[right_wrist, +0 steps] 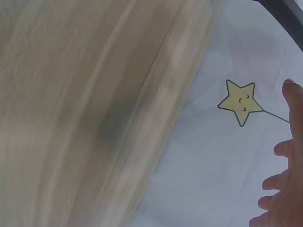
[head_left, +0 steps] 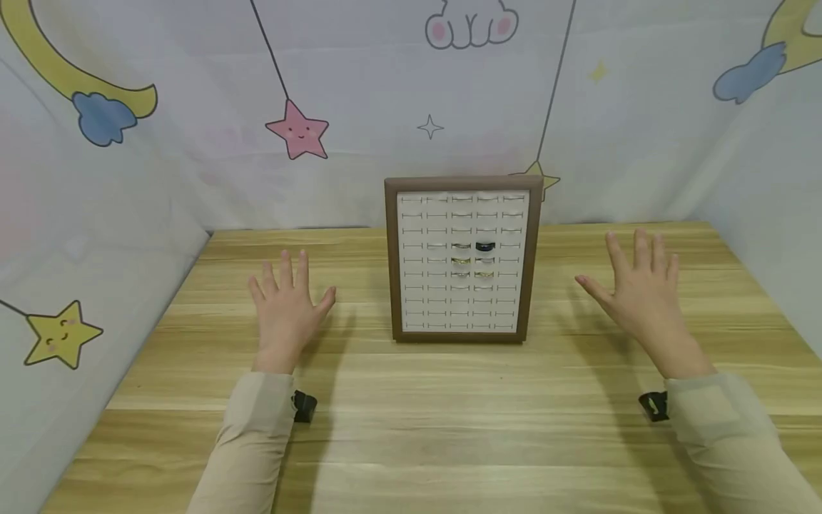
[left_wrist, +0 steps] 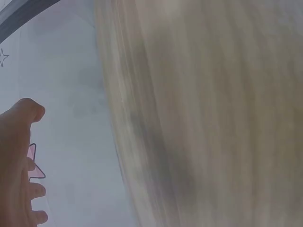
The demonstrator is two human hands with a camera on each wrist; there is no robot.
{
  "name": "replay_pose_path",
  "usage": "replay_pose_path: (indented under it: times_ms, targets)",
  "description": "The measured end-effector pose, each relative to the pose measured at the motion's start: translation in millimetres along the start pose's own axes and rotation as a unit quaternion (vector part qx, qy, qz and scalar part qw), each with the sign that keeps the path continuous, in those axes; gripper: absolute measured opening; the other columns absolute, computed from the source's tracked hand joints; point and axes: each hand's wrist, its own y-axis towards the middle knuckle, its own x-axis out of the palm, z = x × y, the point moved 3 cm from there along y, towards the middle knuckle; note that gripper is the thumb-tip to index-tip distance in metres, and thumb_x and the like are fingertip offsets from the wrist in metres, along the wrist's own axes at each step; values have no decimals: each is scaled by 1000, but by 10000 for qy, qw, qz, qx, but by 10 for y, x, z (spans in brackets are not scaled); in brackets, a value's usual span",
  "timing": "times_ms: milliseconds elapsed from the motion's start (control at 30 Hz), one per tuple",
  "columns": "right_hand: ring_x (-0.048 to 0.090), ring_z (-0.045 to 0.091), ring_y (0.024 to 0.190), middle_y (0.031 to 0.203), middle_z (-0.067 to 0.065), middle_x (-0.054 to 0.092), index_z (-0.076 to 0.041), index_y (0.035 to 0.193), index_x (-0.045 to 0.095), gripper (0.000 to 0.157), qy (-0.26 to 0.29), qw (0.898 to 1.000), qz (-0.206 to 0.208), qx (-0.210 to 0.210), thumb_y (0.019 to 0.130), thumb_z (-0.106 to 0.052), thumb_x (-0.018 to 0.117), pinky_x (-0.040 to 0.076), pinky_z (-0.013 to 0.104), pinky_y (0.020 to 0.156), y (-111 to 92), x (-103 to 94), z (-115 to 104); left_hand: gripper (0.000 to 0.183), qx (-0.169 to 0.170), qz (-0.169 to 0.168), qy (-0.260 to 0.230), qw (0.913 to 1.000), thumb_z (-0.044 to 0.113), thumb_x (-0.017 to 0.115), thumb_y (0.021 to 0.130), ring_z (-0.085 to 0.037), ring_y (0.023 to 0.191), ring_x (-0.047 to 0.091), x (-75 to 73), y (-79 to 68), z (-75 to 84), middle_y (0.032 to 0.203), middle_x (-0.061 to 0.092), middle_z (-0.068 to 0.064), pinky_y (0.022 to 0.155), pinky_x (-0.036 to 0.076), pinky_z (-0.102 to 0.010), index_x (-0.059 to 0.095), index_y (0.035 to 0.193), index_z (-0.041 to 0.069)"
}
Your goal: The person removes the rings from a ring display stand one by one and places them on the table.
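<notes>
A ring display board [head_left: 430, 307] with a brown frame and white slotted face stands upright in the middle of the table. Several rings sit in its slots, among them a black ring [head_left: 485, 246] and a gold-toned ring [head_left: 461, 261]. To the left of the board, my left hand [head_left: 287, 314] is held with fingers spread, palm down, holding nothing. My right hand [head_left: 645, 300] is on the other side, its fingers likewise spread and its grasp bare. Both hands are apart from the board and cast shadows on the wood.
The wood-grain table [head_left: 462, 428] reaches back to a white cloth backdrop [head_left: 359, 86] printed with stars, moons and clouds. Cloth also hangs along both sides. A dark wrist strap piece [head_left: 305, 406] shows by the left cuff, another [head_left: 654, 405] by the right.
</notes>
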Motion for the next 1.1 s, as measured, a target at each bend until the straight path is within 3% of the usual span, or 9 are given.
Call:
replay_pose_path:
  times_ms: [167,267,400,467,600,700,800,900,1100]
  targets:
    - [5,55,140,151,37,10,0,150,20,85,163,9991,333,-205,94,-61,40,5,71,111,23,-21,-45,76,103,98,-353,9993,47,40,98,-50,144,8,-1,11,55,158,11,-24,116,5,-66,8,154,7]
    - [20,57,134,144,39,24,7,143,30,74,388,9955,745,-444,96,-47,50,15,69,110,28,-52,-115,70,253,227,-814,9961,40,42,99,-48,141,20,-1,17,114,155,22,-26,116,13,-63,15,152,3]
    - [38,54,123,133,38,42,12,133,42,57,822,9851,1302,-762,92,-21,63,30,64,105,4,-135,-290,61,400,254,-1879,9810,31,43,100,-45,134,37,-2,26,217,146,38,-27,111,32,-57,25,148,-2]
    - [43,51,119,128,35,49,12,129,47,50,1032,9803,1462,-838,89,-13,65,35,62,102,-11,-182,-393,56,385,169,-2517,9669,28,44,101,-42,129,44,-3,29,270,142,44,-26,106,40,-54,30,146,-1]
    - [50,46,113,120,31,57,9,125,53,40,1331,9729,1652,-918,90,-7,63,40,59,97,-26,-251,-577,49,268,-61,-3701,9286,28,45,101,-35,123,52,27,41,362,136,51,-20,103,46,-48,38,143,3]
    - [57,43,105,112,28,62,8,119,58,34,1495,9627,1962,-1112,88,-3,64,46,55,90,-30,-278,-696,46,211,-238,-4289,9028,28,46,101,-33,120,55,55,49,426,132,54,-18,101,48,-44,43,140,5]
    - [61,40,95,106,26,66,9,112,62,28,1630,9499,2286,-1371,85,1,66,50,51,83,-26,-290,-811,45,108,-553,-4875,8713,28,46,101,-33,122,54,75,47,495,134,53,-18,100,49,-44,43,140,6]
    - [63,37,91,103,24,68,8,108,64,25,1740,9432,2366,-1555,84,2,67,52,48,81,-2,-288,-930,46,72,-844,-5334,8416,26,47,101,-34,125,52,95,38,560,135,50,-19,101,49,-42,41,141,5]
    - [65,32,87,99,20,70,5,106,66,22,1753,9399,2221,-1910,85,2,66,53,42,75,52,-249,-1156,50,76,-1266,-5672,8137,25,48,100,-32,132,46,166,34,641,142,44,-17,106,45,-41,36,145,5]
